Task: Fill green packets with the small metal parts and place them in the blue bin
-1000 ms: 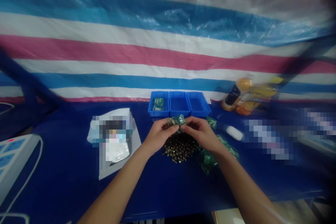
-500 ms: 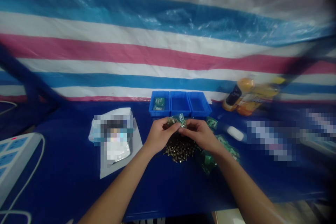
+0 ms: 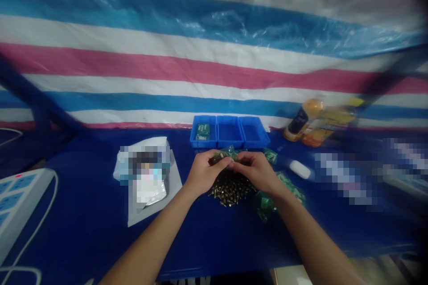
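Note:
My left hand (image 3: pixel 207 172) and my right hand (image 3: pixel 254 171) meet above a heap of small brass screws (image 3: pixel 230 189). Both hands pinch a small green plastic packet (image 3: pixel 225 154), which is partly hidden by my fingers. Its contents cannot be made out. Several similar green packets (image 3: pixel 265 206) lie next to the heap, below my right hand. Another green packet (image 3: pixel 270 156) sits just beyond my right fingers. A blue three-compartment tray (image 3: pixel 229 132) stands beyond my hands, with a green circuit board (image 3: pixel 202 132) in its left compartment.
A white oval object (image 3: pixel 300 169) lies right of my right hand. Plastic bottles (image 3: pixel 302 120) stand at the back right. A pixelated white package (image 3: pixel 147 178) lies to the left, a power strip (image 3: pixel 20 200) at the left edge, and a striped tarpaulin (image 3: pixel 214 75) hangs behind the blue table (image 3: pixel 83 231).
My hands have closed in around the green packet and sit slightly lower, so less of it shows. The other objects have not visibly moved.

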`<state>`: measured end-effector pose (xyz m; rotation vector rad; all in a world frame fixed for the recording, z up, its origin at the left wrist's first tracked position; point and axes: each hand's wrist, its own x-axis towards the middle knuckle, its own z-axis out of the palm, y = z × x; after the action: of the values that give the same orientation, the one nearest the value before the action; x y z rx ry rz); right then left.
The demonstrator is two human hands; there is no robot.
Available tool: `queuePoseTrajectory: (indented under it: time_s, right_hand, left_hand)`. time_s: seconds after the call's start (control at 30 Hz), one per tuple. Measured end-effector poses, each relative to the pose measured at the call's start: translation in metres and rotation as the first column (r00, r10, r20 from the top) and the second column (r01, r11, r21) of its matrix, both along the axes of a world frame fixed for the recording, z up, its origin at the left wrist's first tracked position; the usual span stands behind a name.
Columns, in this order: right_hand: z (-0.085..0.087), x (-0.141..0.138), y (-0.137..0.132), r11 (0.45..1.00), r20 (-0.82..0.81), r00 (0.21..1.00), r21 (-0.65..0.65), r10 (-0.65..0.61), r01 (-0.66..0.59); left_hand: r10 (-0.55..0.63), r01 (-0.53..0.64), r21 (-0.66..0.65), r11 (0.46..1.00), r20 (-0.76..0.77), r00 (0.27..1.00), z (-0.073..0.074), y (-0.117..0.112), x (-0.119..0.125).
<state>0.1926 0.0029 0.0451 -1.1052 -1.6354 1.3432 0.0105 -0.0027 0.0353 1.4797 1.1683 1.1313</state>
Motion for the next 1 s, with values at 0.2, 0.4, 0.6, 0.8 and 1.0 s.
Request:
queuePoseTrajectory:
  time_s: [0.2,0.4,0.6,0.8,1.0]
  right_hand:
    - [-0.0020,0.0023,0.0017,1.000,0.003,1.000,0.003,0.002,-0.002]
    - [-0.0027,0.0056,0.0037,1.000,0.064,0.998,-0.005,0.011,-0.011]
    - [-0.0015,0.0056,0.0024,1.000,0.053,0.998,-0.010,0.025,-0.025]
    - [0.0029,0.0076,0.0012,0.999,0.064,0.998,-0.034,0.029,-0.027]
    - [-0.0002,0.0078,0.0032,1.000,0.048,0.999,-0.021,0.023,-0.022]
  left_hand:
    - [0.014,-0.014,-0.010,1.000,0.028,1.000,-0.0020,-0.0002,0.0029]
    - [-0.029,0.030,0.005,1.000,-0.018,0.999,0.0004,0.0002,0.0016]
    - [-0.034,0.037,0.030,0.999,-0.075,0.997,0.0014,-0.0001,0.0006]
    - [-0.027,0.033,0.066,0.997,-0.099,0.995,0.0035,-0.0025,0.0038]
    - [-0.009,0.012,0.052,0.999,-0.065,0.998,0.0007,-0.0022,0.0041]
